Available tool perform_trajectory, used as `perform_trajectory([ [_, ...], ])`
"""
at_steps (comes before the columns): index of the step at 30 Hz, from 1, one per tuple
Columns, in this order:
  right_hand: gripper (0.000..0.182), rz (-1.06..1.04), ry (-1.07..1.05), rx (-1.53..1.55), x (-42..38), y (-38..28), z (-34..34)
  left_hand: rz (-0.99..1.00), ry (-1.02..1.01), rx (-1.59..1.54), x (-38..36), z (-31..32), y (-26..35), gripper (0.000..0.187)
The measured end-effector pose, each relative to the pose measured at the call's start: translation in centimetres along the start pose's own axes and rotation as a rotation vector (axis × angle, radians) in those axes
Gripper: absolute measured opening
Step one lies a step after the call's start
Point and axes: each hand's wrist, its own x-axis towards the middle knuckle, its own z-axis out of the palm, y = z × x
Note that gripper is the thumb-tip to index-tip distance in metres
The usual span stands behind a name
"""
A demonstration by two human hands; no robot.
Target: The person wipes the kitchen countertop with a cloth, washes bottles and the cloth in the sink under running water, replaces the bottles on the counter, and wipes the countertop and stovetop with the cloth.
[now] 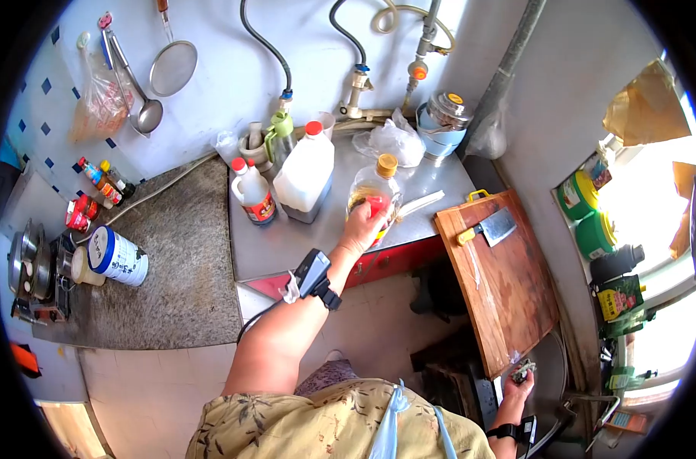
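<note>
Head view, left hand: the left hand (361, 223) sits at centre frame, fingers wrapped around the lower body of the oil bottle (376, 195).
Oil bottle: clear, with a yellow cap and red label, upright or nearly so, on or just above the steel counter (287, 245); whether its base touches cannot be told.
Right hand: the right hand (518, 384), at lower right, is closed on a small dark object (522, 371) by the near end of the board (505, 279); what the object is cannot be told.
Board: wooden, right of centre, with a cleaver (492, 228) lying flat near its far end, yellow handle pointing left.
Neighbours: a white jug (306, 176) with a red cap stands just left of the oil bottle, and a smaller red-capped bottle (254, 193) further left; a light flat utensil (423, 203) lies just right of the bottle.
Doing it well: the grip is low on a smooth, possibly oily bottle, so a firm full-hand hold seems wise.
Path: lifting straight up before swinging it aside would likely clear the jug and the utensil.
Cap: it looks to be on; it probably wants checking before any tilt.
Risk: the cleaver's edge lies between bottle and right hand, so passing well above the board seems safer.
</note>
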Motion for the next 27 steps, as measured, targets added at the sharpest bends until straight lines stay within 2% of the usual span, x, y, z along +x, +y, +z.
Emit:
perform_trajectory([
  [1, 0.026, -0.034, 0.021, -0.025, 0.9, 0.6, 0.3, -0.038, 0.002, 0.078, -0.3, -0.3, 0.0, 0.025],
  [2, 0.028, -0.069, 0.042, -0.049, 1.4, 0.9, 0.5, 0.112, 0.009, 0.308, -0.3, -0.8, -0.6, 0.026],
  [4, 0.027, -0.060, 0.029, -0.048, 1.6, 1.5, 1.0, 0.019, -0.042, 0.254, -0.7, -1.9, 0.1, 0.025],
  [6, 0.024, -0.083, 0.014, -0.068, 2.0, 1.9, 0.8, 0.091, 0.161, 0.401, -2.5, -3.5, 1.9, 0.027],
  [8, 0.022, -0.072, 0.017, -0.064, 0.1, 2.5, 1.7, 0.211, 0.431, 0.361, -2.8, -6.6, 2.2, 0.015],
  [9, 0.021, -0.060, 0.015, -0.063, -0.6, 2.8, 2.2, 0.229, 0.416, 0.495, -3.1, -6.9, 3.0, 0.013],
  [10, 0.021, -0.061, 0.019, -0.059, -0.3, 2.9, 2.3, 0.286, 0.719, 0.475, -1.3, -10.7, 2.7, 0.014],
  [11, 0.021, -0.058, 0.011, -0.090, 0.2, 2.8, 2.5, 0.325, 0.761, 0.514, -0.4, -12.1, 3.9, 0.016],
  [12, 0.021, -0.056, 0.003, -0.121, 0.4, 2.8, 2.7, 0.409, 0.774, 0.589, 1.2, -13.6, 4.0, 0.017],
  [14, 0.020, -0.059, 0.014, -0.106, 0.5, 3.2, 2.6, 0.392, 0.705, 0.701, 4.5, -15.5, 4.4, 0.025],
  [16, 0.021, -0.058, -0.060, -0.096, 0.4, 3.8, 2.3, 0.080, 0.541, 0.729, 7.5, -16.0, 4.8, 0.030],
  [17, 0.021, -0.052, -0.086, -0.110, -0.1, 4.1, 2.2, 0.085, 0.527, 0.730, 8.9, -16.2, 4.6, 0.030],
  [19, 0.022, 0.010, -0.125, -0.145, -1.1, 4.9, 2.2, -0.158, 0.303, 0.846, 11.1, -16.8, 3.1, 0.035],
  [20, 0.022, 0.029, -0.170, -0.179, -1.4, 5.4, 2.0, -0.151, 0.288, 0.847, 11.4, -17.2, 2.8, 0.035],
  [22, 0.021, 0.016, -0.109, -0.182, -1.8, 6.0, 1.6, -0.164, 0.371, 0.848, 10.5, -16.7, 2.8, 0.035],
  [24, 0.020, 0.004, -0.036, -0.164, -0.5, 5.9, 0.3, -0.115, 0.385, 0.620, 8.1, -16.4, 2.8, 0.028],
  [26, 0.020, 0.006, -0.036, -0.161, -0.5, 5.2, 0.7, -0.144, 0.399, 0.351, 3.6, -14.2, 6.0, 0.014],
  [27, 0.020, 0.006, -0.046, -0.170, -0.5, 4.8, 0.9, -0.172, 0.365, 0.260, 0.9, -14.7, 6.8, 0.013],
])
